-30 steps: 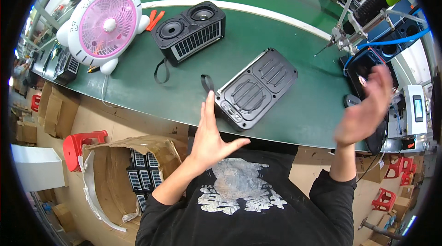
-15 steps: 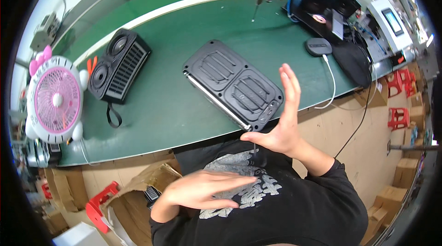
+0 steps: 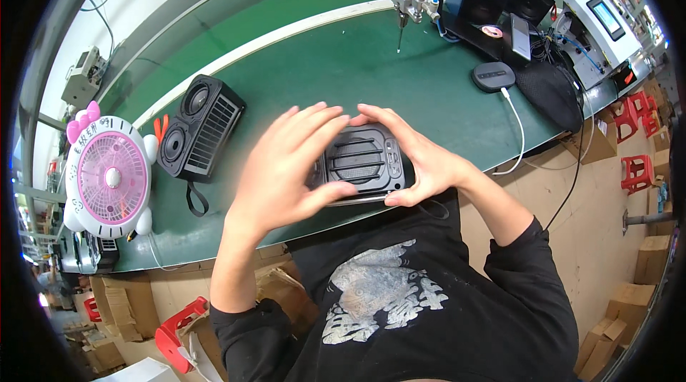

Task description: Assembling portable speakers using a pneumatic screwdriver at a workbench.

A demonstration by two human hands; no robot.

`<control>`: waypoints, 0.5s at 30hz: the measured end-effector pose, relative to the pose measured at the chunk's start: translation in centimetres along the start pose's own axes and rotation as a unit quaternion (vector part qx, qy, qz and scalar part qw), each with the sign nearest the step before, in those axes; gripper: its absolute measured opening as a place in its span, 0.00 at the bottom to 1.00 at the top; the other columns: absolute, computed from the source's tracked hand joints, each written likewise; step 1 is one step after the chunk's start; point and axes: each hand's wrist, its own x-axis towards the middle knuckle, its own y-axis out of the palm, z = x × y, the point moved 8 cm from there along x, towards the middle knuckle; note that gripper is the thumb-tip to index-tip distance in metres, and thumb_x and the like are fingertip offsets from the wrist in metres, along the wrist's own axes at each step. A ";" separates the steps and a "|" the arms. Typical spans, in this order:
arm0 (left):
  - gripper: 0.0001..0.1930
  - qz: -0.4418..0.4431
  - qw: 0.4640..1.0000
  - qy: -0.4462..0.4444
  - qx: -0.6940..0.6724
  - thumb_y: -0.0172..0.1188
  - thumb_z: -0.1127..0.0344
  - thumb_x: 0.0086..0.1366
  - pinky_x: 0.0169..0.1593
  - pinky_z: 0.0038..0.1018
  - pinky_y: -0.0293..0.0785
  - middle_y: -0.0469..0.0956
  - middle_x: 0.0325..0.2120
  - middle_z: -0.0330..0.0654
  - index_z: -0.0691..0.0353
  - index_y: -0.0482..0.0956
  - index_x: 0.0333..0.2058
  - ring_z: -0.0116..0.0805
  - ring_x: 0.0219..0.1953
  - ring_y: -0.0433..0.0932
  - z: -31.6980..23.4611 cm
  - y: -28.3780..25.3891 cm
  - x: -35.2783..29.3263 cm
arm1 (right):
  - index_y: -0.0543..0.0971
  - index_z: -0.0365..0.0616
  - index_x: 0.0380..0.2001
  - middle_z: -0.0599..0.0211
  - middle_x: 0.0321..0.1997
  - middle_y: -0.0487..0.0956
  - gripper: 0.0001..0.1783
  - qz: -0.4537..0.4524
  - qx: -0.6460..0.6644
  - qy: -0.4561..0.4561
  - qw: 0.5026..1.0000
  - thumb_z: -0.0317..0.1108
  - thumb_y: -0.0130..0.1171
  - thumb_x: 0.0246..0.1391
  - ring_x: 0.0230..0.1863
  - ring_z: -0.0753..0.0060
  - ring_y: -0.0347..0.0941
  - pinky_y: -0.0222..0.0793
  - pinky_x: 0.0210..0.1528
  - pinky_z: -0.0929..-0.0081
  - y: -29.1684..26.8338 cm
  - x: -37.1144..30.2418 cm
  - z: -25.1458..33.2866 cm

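Observation:
A black speaker (image 3: 359, 162) with ribbed grilles lies near the table's front edge, its left part hidden behind my left hand. My left hand (image 3: 282, 171), a little blurred, has its fingers stretched out and its thumb apart over that left part. Around the speaker's right end curves my right hand (image 3: 423, 162), fingertips at the far edge and thumb at the near corner. A dark strap (image 3: 434, 209) hangs by the front edge near my right thumb.
On the green table (image 3: 314, 60), another black speaker (image 3: 196, 128) and a pink-white fan (image 3: 111, 175) stand left. A vertical tool (image 3: 401, 17) hangs at the far side. Right are a round black device (image 3: 493, 76) with a white cable, a black pouch (image 3: 550, 96) and a white machine (image 3: 602, 32).
The speaker has turned from its slant to lie more nearly left to right. My left hand has risen from my lap to its left part; my right hand has closed around its right end.

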 end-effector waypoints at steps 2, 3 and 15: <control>0.51 0.032 0.999 -0.003 0.028 0.74 0.40 0.49 0.70 0.47 0.62 0.70 0.63 0.57 0.66 0.67 0.66 0.56 0.65 0.69 -0.3 1.3 1.0 | 0.47 0.39 0.75 0.46 0.74 0.57 0.70 0.022 -0.004 0.001 1.000 0.47 0.77 0.33 0.74 0.47 0.57 0.52 0.75 0.53 -0.4 0.9 0.0; 0.53 0.044 0.999 -0.020 0.019 0.74 0.38 0.48 0.68 0.46 0.63 0.70 0.62 0.57 0.67 0.66 0.66 0.56 0.64 0.70 -0.1 1.8 1.3 | 0.54 0.40 0.72 0.47 0.75 0.56 0.64 0.014 0.002 0.007 1.000 0.48 0.77 0.35 0.75 0.47 0.56 0.52 0.75 0.54 -1.0 1.1 0.1; 0.55 0.020 0.996 -0.079 0.027 0.74 0.34 0.45 0.61 0.42 0.69 0.74 0.59 0.52 0.66 0.68 0.65 0.51 0.58 0.75 0.3 2.3 1.0 | 0.77 0.40 0.40 0.54 0.56 0.78 0.17 -0.172 -0.274 0.011 0.946 0.33 0.70 0.49 0.55 0.48 0.75 0.70 0.56 0.57 -2.4 -0.2 3.9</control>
